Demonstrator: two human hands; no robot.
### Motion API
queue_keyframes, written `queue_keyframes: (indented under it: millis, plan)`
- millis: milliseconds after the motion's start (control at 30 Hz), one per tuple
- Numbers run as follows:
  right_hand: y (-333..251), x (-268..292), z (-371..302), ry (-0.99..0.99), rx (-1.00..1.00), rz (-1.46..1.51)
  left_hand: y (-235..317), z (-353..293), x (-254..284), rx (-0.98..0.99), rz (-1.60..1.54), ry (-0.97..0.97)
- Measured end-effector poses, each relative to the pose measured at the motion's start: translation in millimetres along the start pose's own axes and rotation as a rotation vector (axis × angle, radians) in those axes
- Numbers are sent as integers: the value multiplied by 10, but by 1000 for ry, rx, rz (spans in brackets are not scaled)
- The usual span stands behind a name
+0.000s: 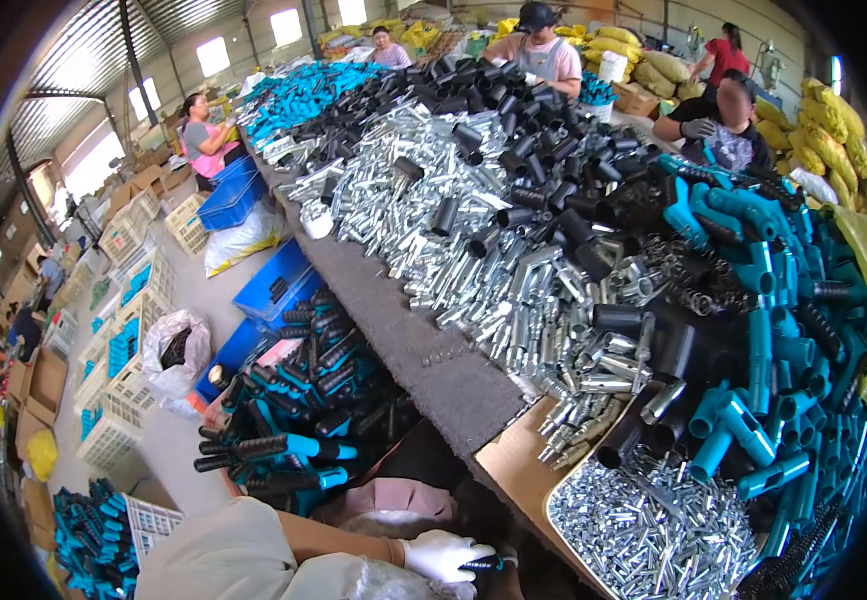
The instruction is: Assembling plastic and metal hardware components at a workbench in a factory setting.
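Observation:
My left hand point(445, 556), in a white glove, reaches in from the lower left at the bottom edge. Its fingers are closed round a small black handle with teal marks point(483, 563), and only a short part of that handle shows. My right hand cannot be made out. A heap of black-ribbed teal handles point(283, 445) lies left of the table, beyond my left forearm. To the right of my hand, a tray of small silver pins point(653, 530) rests on the table, beside loose teal curved tubes point(743, 430).
A long table point(433, 370) bears mounds of silver rods point(433, 190), black tubes point(553, 170) and coil springs point(688, 280). Blue bins point(233, 195) and white crates point(138, 350) stand at left. Several people work around the table, one person point(718, 130) at the right.

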State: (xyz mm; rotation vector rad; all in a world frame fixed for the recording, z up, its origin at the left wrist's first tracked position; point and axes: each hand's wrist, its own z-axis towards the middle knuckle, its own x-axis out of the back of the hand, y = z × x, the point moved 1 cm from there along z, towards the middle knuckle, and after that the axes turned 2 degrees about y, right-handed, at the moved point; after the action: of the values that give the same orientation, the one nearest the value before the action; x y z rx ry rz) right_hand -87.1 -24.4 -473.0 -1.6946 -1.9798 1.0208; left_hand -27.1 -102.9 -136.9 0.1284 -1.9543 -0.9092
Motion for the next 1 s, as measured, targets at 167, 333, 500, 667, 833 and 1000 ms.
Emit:
queue_keyframes:
  millis: [167,333,500,667,833,1000]
  plan:
    - [-184,390,-135,130,25,-9,-68,139,-215,54,-70,-47]
    - [31,992,-542,349,10,50,-132,315,-267,88,-83,-101]
    - [-1356,141,-1948,597,476,-124,-319,370,-620,98,-99,-60]
    - [-1249,86,-1847,784,372,-114,-542,460,-1072,219,-196,89]
    - [-1326,240,-1851,488,456,101,-277,348,-506,120,-88,-27]
    - [-1377,129,-1848,689,464,-221,-327,419,-960,250,-243,196]
